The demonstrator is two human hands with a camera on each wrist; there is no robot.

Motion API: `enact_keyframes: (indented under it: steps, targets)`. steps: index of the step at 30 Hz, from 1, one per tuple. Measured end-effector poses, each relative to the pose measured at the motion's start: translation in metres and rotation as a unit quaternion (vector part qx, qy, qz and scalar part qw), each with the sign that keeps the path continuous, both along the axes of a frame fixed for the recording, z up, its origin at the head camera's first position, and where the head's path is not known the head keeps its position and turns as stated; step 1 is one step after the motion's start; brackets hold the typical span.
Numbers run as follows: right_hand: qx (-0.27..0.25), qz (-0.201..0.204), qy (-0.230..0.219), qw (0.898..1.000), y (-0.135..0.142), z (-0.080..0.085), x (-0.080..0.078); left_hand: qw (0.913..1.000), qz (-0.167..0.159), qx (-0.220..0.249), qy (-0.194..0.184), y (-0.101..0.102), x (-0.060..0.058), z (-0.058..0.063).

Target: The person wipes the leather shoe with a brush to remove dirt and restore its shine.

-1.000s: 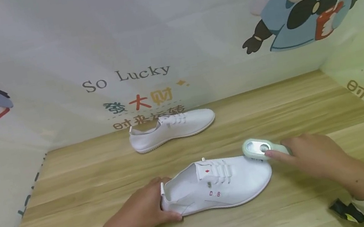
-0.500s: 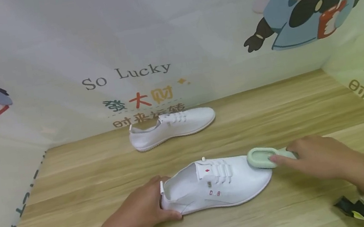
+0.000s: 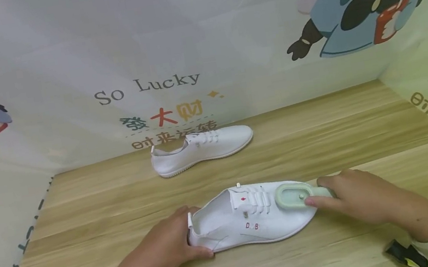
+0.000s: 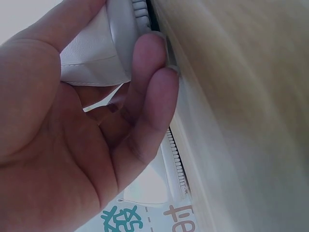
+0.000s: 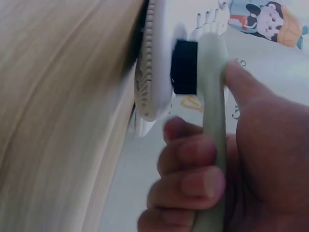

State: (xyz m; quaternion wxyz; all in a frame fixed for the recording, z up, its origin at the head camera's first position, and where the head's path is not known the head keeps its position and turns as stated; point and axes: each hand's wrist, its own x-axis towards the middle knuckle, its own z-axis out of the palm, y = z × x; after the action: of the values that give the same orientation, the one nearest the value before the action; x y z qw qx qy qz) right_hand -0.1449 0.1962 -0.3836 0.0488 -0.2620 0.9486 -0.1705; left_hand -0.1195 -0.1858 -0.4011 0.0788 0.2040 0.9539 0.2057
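Left hand: fingers clamping, partly hiding heel of near white shoe; right hand: clasping one green brush over toe, bristles hiding from head view; far shoe lying beyond, making two

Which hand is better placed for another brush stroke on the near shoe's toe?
Right, I'd judge: the right hand grips the pale green brush, its head over the toe of the near shoe. The left hand holds that shoe's back end.
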Motion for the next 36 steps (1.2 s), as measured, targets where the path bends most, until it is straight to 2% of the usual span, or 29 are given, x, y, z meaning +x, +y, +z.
enact_keyframes:
  steps: [4, 8, 17, 21, 31, 33, 36]
  targets:
    - [0.025, -0.048, 0.014, 0.998, 0.002, 0.003, -0.004, 1.0000, 0.001, -0.003, -0.001, 0.000, 0.000, 0.000]
    - [0.062, -0.087, -0.007, 0.994, 0.012, 0.010, -0.008, 1.0000, 0.002, -0.003, -0.003, 0.000, 0.000, 0.001]
    - [0.057, -0.080, -0.091, 0.991, 0.024, 0.019, -0.007, 1.0000, 0.004, -0.001, -0.002, 0.000, 0.001, 0.003]
    - [0.059, -0.060, -0.096, 0.992, 0.024, 0.018, -0.005, 1.0000, 0.002, 0.002, -0.003, -0.001, 0.001, 0.003]
    - [0.040, -0.015, -0.054, 0.998, 0.012, 0.010, -0.001, 1.0000, 0.000, 0.007, -0.005, -0.002, 0.001, 0.001]
    - [0.043, -0.011, -0.028, 0.999, 0.008, 0.008, 0.000, 1.0000, -0.001, 0.006, -0.007, -0.002, 0.001, 0.001]
    - [0.053, -0.028, 0.024, 0.998, 0.003, 0.003, 0.000, 1.0000, 0.000, 0.003, -0.005, 0.000, -0.001, -0.001]
